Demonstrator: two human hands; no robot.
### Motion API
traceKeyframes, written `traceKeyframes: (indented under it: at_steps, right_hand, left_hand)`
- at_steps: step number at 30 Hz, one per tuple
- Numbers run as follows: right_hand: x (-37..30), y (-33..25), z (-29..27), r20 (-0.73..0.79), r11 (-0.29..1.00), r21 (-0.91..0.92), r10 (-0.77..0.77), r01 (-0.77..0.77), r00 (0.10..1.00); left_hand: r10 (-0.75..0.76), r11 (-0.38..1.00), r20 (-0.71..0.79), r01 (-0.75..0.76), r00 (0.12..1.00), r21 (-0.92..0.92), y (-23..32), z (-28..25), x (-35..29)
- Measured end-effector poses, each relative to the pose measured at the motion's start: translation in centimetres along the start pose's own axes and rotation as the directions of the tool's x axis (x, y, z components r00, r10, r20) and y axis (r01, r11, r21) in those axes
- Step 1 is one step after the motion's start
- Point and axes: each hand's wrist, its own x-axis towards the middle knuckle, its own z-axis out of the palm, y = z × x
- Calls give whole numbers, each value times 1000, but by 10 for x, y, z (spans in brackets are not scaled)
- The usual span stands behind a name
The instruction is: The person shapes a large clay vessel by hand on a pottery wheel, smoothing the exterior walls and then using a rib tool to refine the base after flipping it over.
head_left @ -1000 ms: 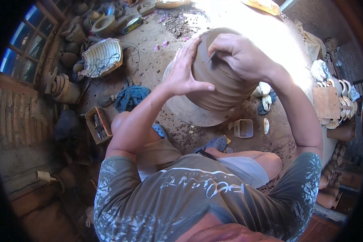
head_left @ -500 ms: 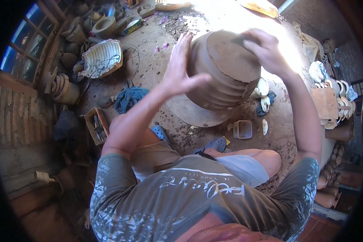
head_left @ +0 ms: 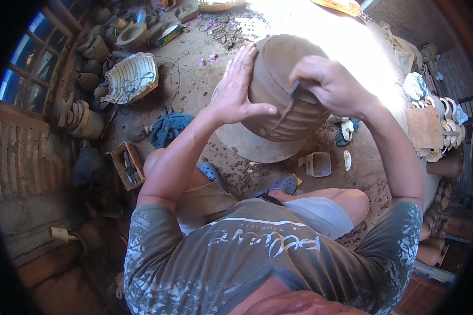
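A large brown clay pot (head_left: 270, 118) with a ridged wall stands in front of me, its flat face (head_left: 284, 55) towards the top. Under it is a round grey disc (head_left: 242, 144). My left hand (head_left: 237, 89) lies along the pot's left side, fingers stretched upward and thumb across the ridged wall. Between the bent fingers of my right hand (head_left: 333, 86) is a small thin grey scraper (head_left: 294, 87). It meets the pot near the edge between the flat face and the wall. Part of the scraper is hidden by my fingers.
A clear plastic tub (head_left: 318, 164) sits on the dirt floor near my foot. To the left are a blue cloth (head_left: 169, 130), a box of tools (head_left: 127, 165) and a ribbed whitish piece (head_left: 132, 79). Several clay pots line the left wall. Stacked pieces (head_left: 441, 128) stand at right.
My right hand has moved from the far right of the flat face down and left to the near edge, bringing the scraper into view. My left thumb has come lower on the wall.
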Motion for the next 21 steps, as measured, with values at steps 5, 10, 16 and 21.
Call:
traceKeyframes:
  at_steps: [5,10,16,21]
  right_hand:
    - [6,15,-22,-7,984,4,178,-178,984]
    - [88,75,23,-313,959,-214,111,-184,943]
    - [74,15,16,9,992,45,115,-115,993]
    - [28,-4,4,39,999,10,-40,40,998]
  left_hand:
    - [53,998,-127,-55,990,-14,3,1,-9]
    - [-105,973,-234,148,967,176,60,41,-22]
    - [41,997,-176,-29,984,68,21,15,-8]
    - [49,988,-54,-56,997,-143,-13,0,6]
